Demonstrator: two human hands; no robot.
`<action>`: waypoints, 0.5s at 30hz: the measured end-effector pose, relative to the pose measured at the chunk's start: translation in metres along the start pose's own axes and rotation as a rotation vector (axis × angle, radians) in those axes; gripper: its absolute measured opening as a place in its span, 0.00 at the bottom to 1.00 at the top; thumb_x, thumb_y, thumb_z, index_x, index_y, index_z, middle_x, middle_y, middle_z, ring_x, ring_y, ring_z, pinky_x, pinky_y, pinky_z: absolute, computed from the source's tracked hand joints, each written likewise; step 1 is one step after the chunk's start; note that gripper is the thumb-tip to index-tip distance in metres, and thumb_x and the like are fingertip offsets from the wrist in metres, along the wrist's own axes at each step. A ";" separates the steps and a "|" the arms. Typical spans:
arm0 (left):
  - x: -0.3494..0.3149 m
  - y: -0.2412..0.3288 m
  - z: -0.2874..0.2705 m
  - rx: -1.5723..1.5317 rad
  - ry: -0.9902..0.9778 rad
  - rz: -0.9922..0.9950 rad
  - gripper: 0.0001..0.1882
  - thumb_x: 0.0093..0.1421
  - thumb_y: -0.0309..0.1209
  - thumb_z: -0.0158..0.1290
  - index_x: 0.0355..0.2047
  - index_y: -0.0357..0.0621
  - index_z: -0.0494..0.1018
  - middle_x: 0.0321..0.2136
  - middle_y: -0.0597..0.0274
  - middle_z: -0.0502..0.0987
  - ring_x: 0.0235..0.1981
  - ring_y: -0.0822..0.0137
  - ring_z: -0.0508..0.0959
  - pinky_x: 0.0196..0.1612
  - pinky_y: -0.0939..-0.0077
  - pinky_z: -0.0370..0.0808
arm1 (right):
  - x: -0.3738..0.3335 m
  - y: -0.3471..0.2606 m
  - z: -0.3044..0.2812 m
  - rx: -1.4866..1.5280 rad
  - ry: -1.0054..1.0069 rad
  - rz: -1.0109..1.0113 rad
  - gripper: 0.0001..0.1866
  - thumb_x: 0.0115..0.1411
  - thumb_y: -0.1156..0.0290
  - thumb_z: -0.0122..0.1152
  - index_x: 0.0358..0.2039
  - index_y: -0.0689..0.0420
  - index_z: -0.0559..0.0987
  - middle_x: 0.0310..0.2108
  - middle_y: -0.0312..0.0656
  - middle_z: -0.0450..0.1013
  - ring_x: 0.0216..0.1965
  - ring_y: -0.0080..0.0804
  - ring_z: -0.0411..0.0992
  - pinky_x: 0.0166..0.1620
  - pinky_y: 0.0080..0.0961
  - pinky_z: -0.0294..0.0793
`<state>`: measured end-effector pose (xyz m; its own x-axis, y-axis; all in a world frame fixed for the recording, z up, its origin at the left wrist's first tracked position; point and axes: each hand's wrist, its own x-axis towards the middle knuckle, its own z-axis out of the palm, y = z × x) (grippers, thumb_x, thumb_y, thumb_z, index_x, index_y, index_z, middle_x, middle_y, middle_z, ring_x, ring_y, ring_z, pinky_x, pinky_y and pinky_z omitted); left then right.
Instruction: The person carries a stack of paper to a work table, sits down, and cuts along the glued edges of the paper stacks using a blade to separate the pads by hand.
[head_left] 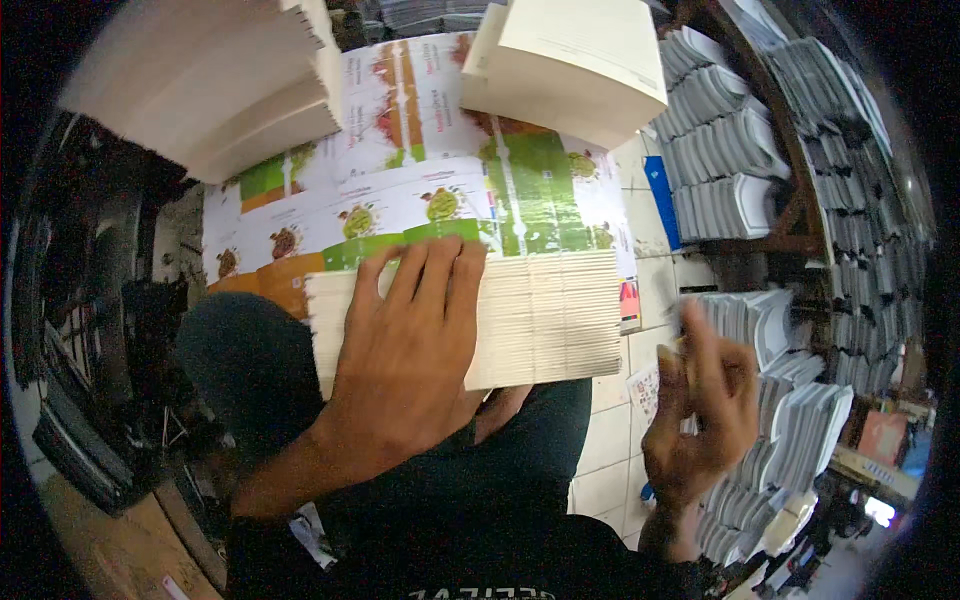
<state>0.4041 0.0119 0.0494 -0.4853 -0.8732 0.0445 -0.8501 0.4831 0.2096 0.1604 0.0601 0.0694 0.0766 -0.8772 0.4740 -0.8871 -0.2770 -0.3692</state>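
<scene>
Pale paper stack (pixel 560 320): one, at near edge of printed sheets (pixel 400 200); layers gathered, left end slightly ragged. Left hand (pixel 415 320): laid over stack, fingers toward sheets; thumb hidden, so grip could not be told. Right hand (pixel 705 400): right of sheets, blurred, fingers loosely curled, seemingly empty. Pale left block (pixel 230 100), pale right block (pixel 580 70): far part of sheets, neither touched. Progress, as judged: stack mostly evened; amount remaining not shown.

A black top (pixel 400 540) bears white lettering (pixel 482 594) above dark trousers (pixel 245 350).
</scene>
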 end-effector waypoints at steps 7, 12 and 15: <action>-0.032 -0.031 -0.004 -0.027 0.117 -0.178 0.48 0.44 0.43 0.72 0.64 0.36 0.66 0.64 0.42 0.65 0.66 0.42 0.66 0.69 0.45 0.60 | -0.022 -0.036 -0.016 0.073 -0.519 0.123 0.31 0.54 0.84 0.72 0.56 0.39 0.85 0.31 0.39 0.72 0.28 0.29 0.75 0.31 0.25 0.76; -0.032 -0.039 0.013 -0.381 0.301 -0.145 0.48 0.36 0.35 0.75 0.60 0.39 0.68 0.57 0.43 0.69 0.59 0.41 0.71 0.61 0.48 0.68 | -0.019 -0.040 -0.005 0.096 -0.581 0.007 0.31 0.55 0.79 0.73 0.59 0.37 0.83 0.31 0.38 0.71 0.25 0.25 0.73 0.26 0.27 0.76; -0.033 -0.042 0.018 -0.421 0.335 -0.137 0.47 0.36 0.33 0.74 0.59 0.39 0.68 0.53 0.45 0.70 0.55 0.42 0.72 0.58 0.48 0.69 | -0.018 -0.041 -0.002 0.078 -0.583 0.006 0.32 0.56 0.78 0.73 0.60 0.37 0.82 0.31 0.37 0.71 0.23 0.24 0.72 0.25 0.27 0.75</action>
<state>0.4519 0.0213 0.0216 -0.2261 -0.9321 0.2829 -0.7123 0.3563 0.6047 0.1943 0.0884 0.0775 0.3290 -0.9435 -0.0382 -0.8537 -0.2799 -0.4391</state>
